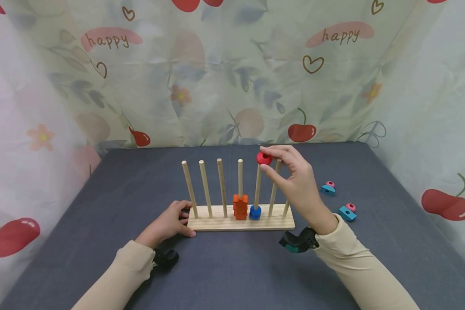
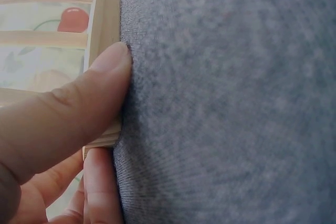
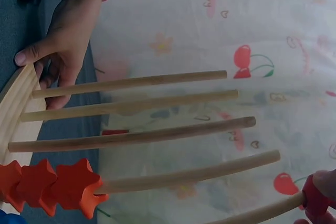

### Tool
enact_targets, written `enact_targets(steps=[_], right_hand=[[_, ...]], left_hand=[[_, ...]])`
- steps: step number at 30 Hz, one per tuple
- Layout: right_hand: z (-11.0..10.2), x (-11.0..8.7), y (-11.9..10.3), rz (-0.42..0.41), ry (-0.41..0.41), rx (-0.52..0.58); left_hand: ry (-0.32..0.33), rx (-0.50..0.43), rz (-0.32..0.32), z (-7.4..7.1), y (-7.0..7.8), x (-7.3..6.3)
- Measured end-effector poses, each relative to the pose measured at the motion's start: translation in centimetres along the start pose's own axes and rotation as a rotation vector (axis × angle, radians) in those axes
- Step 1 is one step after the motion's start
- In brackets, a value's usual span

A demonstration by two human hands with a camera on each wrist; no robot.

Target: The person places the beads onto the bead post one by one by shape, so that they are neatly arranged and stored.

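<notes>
The right hand pinches a red bead at the tip of the fifth peg from the pegboard's left end, above a blue bead. The left hand grips that left end; the board's long axis runs roughly parallel to the worktop's far edge. Whether the peg enters the red bead's hole cannot be told; the right hand hides most of the last peg.
</notes>
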State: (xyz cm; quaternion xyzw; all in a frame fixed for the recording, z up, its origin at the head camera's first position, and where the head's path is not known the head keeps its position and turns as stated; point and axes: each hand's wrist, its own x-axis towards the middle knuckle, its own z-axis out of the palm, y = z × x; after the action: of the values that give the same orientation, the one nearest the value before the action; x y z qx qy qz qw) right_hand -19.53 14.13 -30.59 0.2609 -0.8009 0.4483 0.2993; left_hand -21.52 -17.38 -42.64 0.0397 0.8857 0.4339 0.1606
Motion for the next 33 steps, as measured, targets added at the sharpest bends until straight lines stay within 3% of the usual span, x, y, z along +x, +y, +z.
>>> enact_targets(steps=[9,14,22,33], right_hand=[[0.5,-0.2,0.2,0.137,-0.062,0.128],[0.8,-0.4,0.6,0.216,-0.08,0.252],[1.4,-0.8,1.2,0.282,-0.079,0.402],[2.2,-2.5,2.4,0.398,-0.135,0.386]], left_hand=[[0.005,0.001,0.0,0.0,0.1,-0.1],[0.007,0.007,0.0,0.1,0.2,-0.1],[0.006,0.012,-0.003,0.0,0.3,-0.2],[0.006,0.015,-0.003,0.0,0.2,-0.1]])
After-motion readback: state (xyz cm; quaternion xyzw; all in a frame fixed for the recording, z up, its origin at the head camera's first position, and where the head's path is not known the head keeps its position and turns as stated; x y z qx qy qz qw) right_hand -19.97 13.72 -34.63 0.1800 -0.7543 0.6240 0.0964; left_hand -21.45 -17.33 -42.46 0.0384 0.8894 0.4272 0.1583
